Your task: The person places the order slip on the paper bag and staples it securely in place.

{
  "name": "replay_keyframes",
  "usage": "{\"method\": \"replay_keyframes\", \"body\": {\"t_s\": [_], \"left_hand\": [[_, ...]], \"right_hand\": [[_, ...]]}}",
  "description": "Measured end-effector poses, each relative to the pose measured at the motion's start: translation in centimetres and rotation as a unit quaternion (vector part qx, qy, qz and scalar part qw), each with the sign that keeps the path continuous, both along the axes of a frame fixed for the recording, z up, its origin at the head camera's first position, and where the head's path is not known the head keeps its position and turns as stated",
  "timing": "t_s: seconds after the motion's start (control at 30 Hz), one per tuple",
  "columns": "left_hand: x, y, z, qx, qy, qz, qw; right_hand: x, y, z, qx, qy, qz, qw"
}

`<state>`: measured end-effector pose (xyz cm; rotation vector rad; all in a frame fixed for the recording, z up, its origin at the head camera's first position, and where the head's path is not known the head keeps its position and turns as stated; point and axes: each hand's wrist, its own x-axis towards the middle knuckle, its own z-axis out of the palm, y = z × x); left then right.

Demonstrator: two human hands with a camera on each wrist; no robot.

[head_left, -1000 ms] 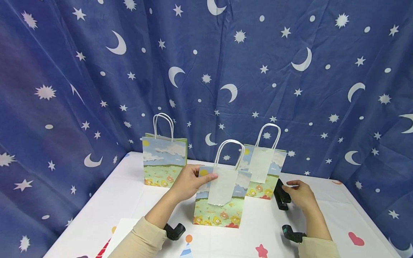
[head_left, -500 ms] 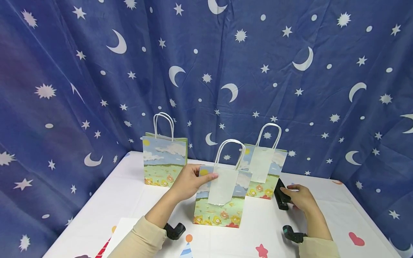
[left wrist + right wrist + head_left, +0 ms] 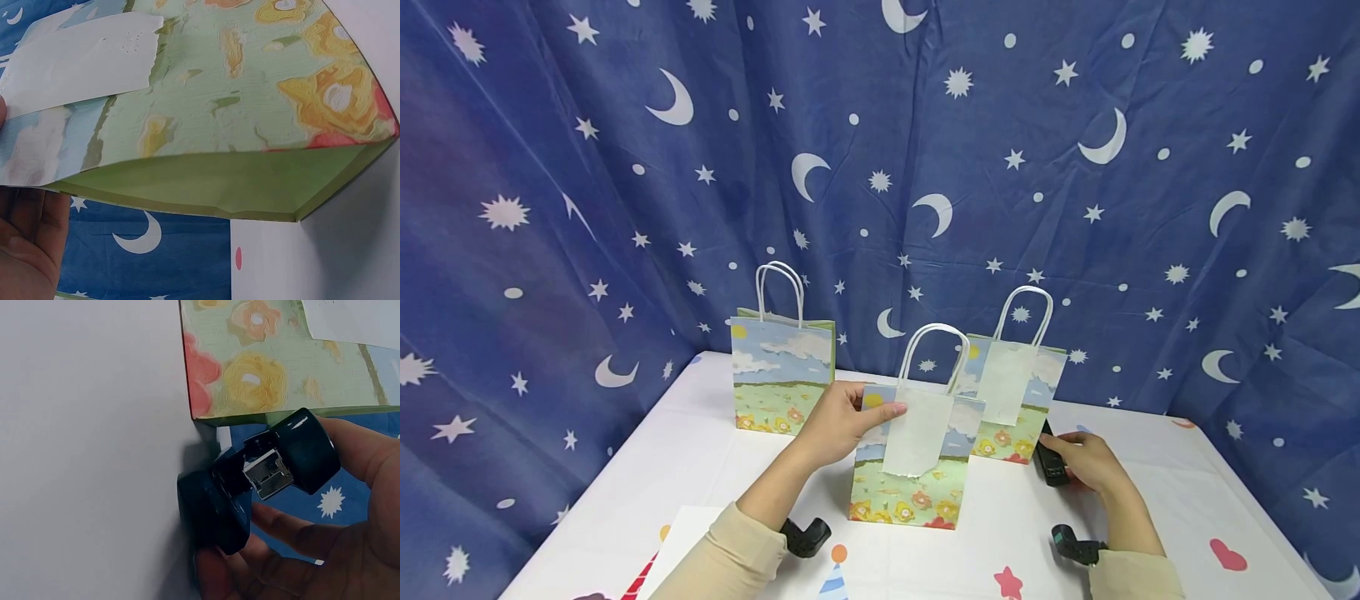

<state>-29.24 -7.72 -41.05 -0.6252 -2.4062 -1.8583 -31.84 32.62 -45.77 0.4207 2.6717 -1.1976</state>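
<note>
My left hand point(image 3: 838, 425) pinches the upper left of a paper gift bag point(image 3: 917, 500), its thumb touching the white paper strip point(image 3: 917, 437) on the bag's front. This bag stands upright, with a looped white handle and a meadow print. In the left wrist view, the bag's side point(image 3: 206, 187) and the strip point(image 3: 87, 59) with small marks show up close. On the right, my right hand point(image 3: 1090, 461) grips a black stapler point(image 3: 1051, 468) at the tabletop. The right wrist view shows the stapler's nose point(image 3: 306, 453) under my thumb, with fingers point(image 3: 215, 575) at its base.
A matching bag point(image 3: 782, 367) stands at the back left. Another bag point(image 3: 1045, 392), with a white paper strip point(image 3: 1006, 383) on it, stands at the back right beside the stapler. A white sheet point(image 3: 681, 533) lies by my left sleeve. A blue curtain point(image 3: 865, 167) hangs behind the table.
My right hand has closed further round the stapler and shifted slightly left with it, so the stapler sits nearer the back right bag. The left hand and front bag stay put.
</note>
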Motion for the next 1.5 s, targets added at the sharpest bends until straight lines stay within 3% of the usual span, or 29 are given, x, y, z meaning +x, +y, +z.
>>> {"method": "replay_keyframes", "body": {"t_s": [0.43,0.9,1.13,1.5], "left_hand": [[0.0,0.0,0.0,-0.005,-0.005,0.009,0.9999],[0.0,0.0,0.0,0.002,-0.002,0.006,1.0],[0.0,0.0,-0.1,0.0,-0.004,0.004,1.0],[-0.1,0.0,-0.1,-0.001,-0.008,0.005,1.0]], "right_hand": [[-0.1,0.7,-0.1,-0.038,0.004,-0.039,0.9985],[-0.1,1.4,0.0,-0.068,0.049,-0.102,0.9912],[-0.1,1.3,0.5,-0.139,0.088,-0.156,0.974],[0.4,0.7,2.5,-0.239,0.146,-0.177,0.9435]]}}
